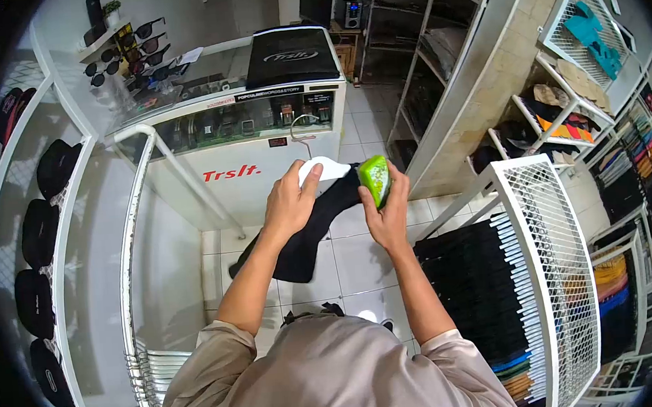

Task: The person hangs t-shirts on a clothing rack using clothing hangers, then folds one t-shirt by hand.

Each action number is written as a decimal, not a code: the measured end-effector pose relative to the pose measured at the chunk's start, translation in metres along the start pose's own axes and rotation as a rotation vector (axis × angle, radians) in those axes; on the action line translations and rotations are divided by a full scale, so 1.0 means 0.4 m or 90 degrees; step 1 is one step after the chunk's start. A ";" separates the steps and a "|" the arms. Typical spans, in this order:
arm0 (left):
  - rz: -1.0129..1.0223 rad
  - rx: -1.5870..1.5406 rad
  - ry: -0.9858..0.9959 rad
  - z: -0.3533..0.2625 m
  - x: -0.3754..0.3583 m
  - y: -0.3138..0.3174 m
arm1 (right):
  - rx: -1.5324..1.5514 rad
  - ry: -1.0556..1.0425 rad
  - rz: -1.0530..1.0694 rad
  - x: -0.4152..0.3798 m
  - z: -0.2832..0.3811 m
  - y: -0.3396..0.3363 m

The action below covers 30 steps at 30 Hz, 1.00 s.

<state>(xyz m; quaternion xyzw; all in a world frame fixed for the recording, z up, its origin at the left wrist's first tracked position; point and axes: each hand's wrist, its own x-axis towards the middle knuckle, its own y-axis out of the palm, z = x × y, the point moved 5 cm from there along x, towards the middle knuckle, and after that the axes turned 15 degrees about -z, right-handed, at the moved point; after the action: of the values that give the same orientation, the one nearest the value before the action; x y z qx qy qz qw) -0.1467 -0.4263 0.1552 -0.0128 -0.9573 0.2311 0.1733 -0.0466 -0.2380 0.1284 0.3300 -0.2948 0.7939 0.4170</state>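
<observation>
My left hand point(292, 198) is closed on a white hanger point(329, 168), thumb on top. A thin metal hook point(304, 119) rises above it. Black trousers point(309, 235) hang below and behind my hands, their legs slanting toward the lower left; how they are fixed to the hanger is hidden. My right hand point(388, 210) grips a small bright green object point(375, 179) with a speckled whitish face, perhaps a brush, beside the hanger's right end. Its exact kind cannot be made out.
A glass counter point(226, 176) with a black top panel stands ahead. On the right, a white mesh rack point(549, 263) holds dark clothes point(459, 270) on hangers. Caps point(39, 232) line a shelf at left; a white rail point(128, 263) runs near my left arm.
</observation>
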 end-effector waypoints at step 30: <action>0.201 -0.201 -0.044 -0.036 -0.004 0.020 | -0.161 -0.017 -0.024 -0.065 0.019 -0.079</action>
<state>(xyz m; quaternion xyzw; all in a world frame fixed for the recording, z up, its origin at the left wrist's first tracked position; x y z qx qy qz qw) -0.1408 -0.4131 0.1633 -0.1817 -0.9731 0.1029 0.0976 -0.0062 -0.2408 0.1191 0.2907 -0.3919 0.7378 0.4665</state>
